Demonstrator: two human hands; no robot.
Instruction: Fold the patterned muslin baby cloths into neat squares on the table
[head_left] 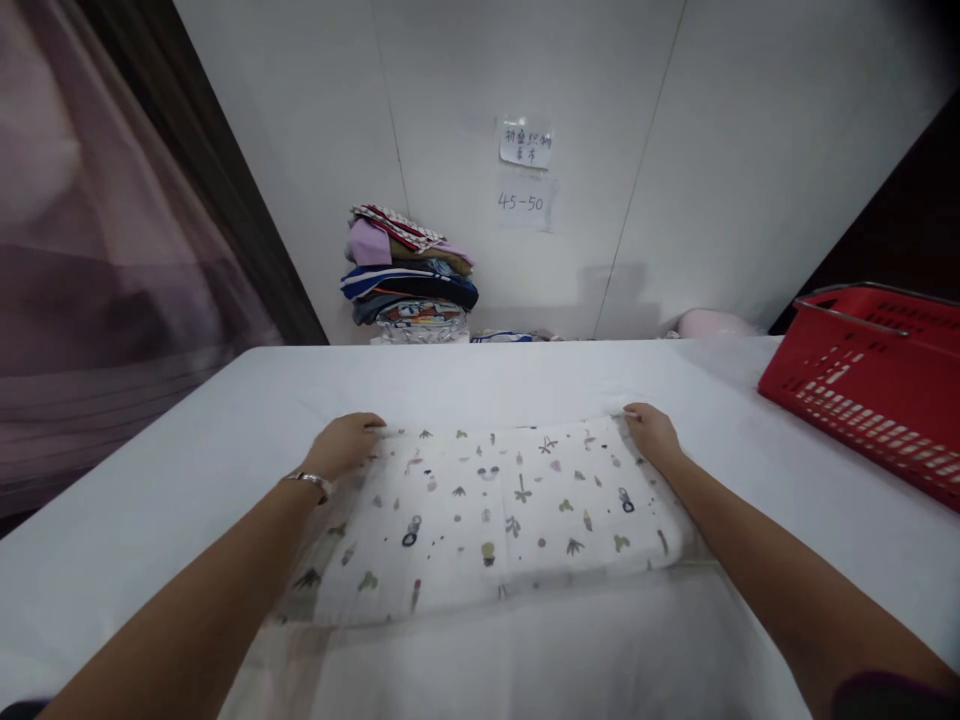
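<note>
A white cloth printed with small plants and figures stretches between my hands over the white table. My left hand pinches its far left corner, and a silver bracelet circles that wrist. At the far right corner my right hand grips the edge between thumb and fingers. The printed part lies fairly flat, with a faint crease down its middle. Its near part is plain, pale and blurred, hanging toward me.
The white table meets a pale wall. Behind its far edge rises a stack of folded fabrics. A red plastic basket stands at the right. Paper notes are taped to the wall, and a pinkish curtain hangs at left.
</note>
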